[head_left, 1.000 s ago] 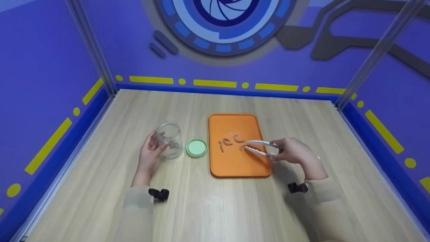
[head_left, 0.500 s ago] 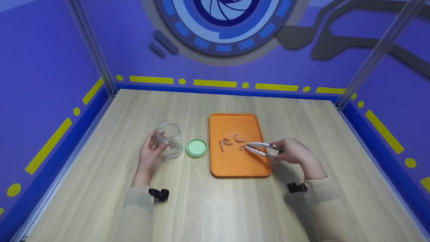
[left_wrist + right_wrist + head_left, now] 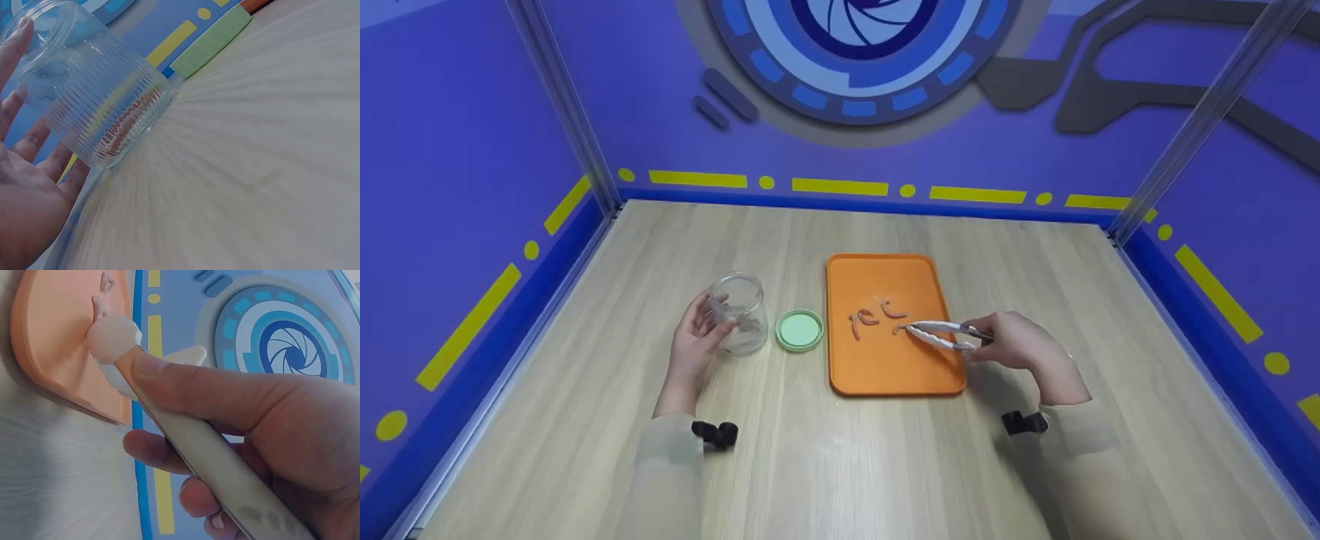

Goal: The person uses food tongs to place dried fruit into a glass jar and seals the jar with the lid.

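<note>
A: Hand status?
B: Left hand (image 3: pixel 699 343) is gripping a glass jar (image 3: pixel 746 330); right hand (image 3: pixel 1020 340) is holding tongs (image 3: pixel 203 450) over the orange tray (image 3: pixel 896 369).
A: Obstructions?
B: Green lid (image 3: pixel 799 331) is lying between the hands, separating jar from brown strips (image 3: pixel 855 328).

In the bright head view, faint glare is paling the table (image 3: pixel 840 457) at six o'clock and shadow is falling beside the right sleeve (image 3: pixel 1081 429) towards five; both wrist views are looking hazy.

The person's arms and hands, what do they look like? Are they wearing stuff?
The left sleeve and right sleeve are long, pale beige and plain. A little black gadget sits by the left cuff, another by the right. The left hand and right hand wear no gloves.
</note>
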Motion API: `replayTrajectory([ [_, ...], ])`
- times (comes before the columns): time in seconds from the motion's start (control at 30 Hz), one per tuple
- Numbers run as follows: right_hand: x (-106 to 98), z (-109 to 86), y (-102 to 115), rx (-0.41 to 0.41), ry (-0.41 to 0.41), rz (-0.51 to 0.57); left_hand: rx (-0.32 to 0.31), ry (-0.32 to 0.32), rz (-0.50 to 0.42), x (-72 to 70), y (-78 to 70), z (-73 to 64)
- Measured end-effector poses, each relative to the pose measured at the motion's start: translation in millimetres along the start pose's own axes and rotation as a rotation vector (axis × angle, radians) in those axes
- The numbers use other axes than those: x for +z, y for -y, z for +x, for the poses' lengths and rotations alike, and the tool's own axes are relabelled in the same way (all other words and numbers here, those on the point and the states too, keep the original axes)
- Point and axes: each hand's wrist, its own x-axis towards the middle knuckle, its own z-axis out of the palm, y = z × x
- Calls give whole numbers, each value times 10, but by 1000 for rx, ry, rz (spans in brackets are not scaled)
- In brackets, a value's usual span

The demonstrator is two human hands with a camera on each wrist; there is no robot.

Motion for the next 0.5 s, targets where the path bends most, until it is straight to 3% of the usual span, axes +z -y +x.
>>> replayTrajectory([
  [0.5, -11, -30, 70, -25, -17, -39, 3, -4, 27, -5, 5, 11],
])
